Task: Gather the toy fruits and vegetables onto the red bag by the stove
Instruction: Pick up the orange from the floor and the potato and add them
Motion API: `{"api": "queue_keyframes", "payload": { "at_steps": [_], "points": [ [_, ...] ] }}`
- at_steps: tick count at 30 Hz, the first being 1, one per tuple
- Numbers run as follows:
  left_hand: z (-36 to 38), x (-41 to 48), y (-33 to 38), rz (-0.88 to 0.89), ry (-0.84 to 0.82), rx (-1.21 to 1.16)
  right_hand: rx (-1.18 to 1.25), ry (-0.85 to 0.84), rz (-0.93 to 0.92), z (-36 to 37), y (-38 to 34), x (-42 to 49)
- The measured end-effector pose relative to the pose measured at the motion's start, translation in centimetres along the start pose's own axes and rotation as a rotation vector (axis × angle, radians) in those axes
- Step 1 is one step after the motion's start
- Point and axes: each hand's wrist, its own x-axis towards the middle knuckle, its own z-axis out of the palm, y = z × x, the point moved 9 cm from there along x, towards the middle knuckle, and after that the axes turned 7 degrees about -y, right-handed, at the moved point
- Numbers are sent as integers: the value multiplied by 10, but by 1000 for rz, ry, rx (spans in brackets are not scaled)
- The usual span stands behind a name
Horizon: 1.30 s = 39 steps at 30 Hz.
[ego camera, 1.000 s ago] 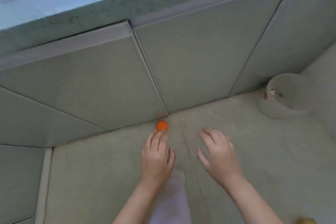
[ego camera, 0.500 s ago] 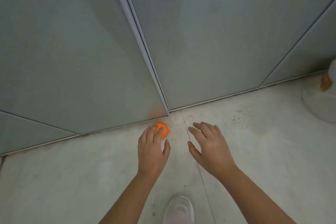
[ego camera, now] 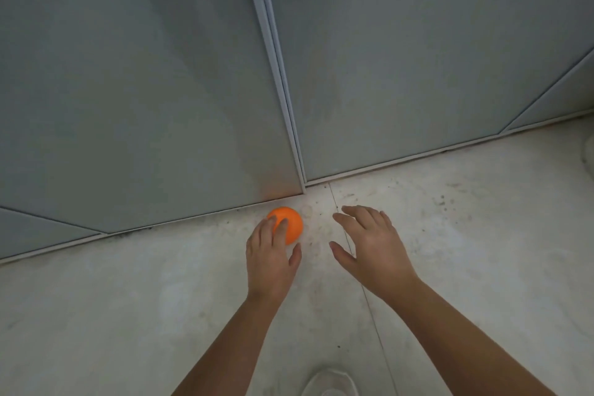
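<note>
A round orange toy fruit [ego camera: 291, 224] lies on the pale floor right at the foot of the grey cabinet doors. My left hand [ego camera: 271, 259] reaches over it, two fingertips resting on its top and the thumb apart on its right side; the fingers are not closed around it. My right hand [ego camera: 369, 247] hovers a short way to the right of the fruit, palm down, fingers spread, holding nothing. The red bag and the stove are out of view.
Grey cabinet doors [ego camera: 418, 58] fill the upper view, with a vertical seam [ego camera: 276, 74] above the fruit. A white shoe [ego camera: 328, 384] shows at the bottom edge. A pale round object [ego camera: 589, 154] sits cut off at the right edge.
The view has dropped closer to the floor and cabinet doors. My left hand has advanced from just short of the orange toy fruit to resting fingertips on it. My right hand stays beside it.
</note>
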Motion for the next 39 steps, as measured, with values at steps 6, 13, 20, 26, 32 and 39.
{"api": "queue_keyframes", "payload": {
  "at_steps": [6, 13, 20, 26, 32, 39],
  "points": [
    [17, 10, -9, -39, -12, -23, -64, -34, -14, 16, -3, 3],
    [26, 23, -19, -80, -2, -52, -43, -41, -9, 26, 4, 11],
    [38, 26, -24, -123, -11, -102, -18, -55, -4, 40, 8, 16],
    [35, 27, -27, -186, -12, -243, -28, -51, -13, 45, 8, 18],
    [30, 18, -22, -211, -46, -264, -54, -55, -52, 38, 10, 14],
    [7, -4, 51, 24, 12, -324, -188, -51, -99, -2, 42, -9]
  ]
}}
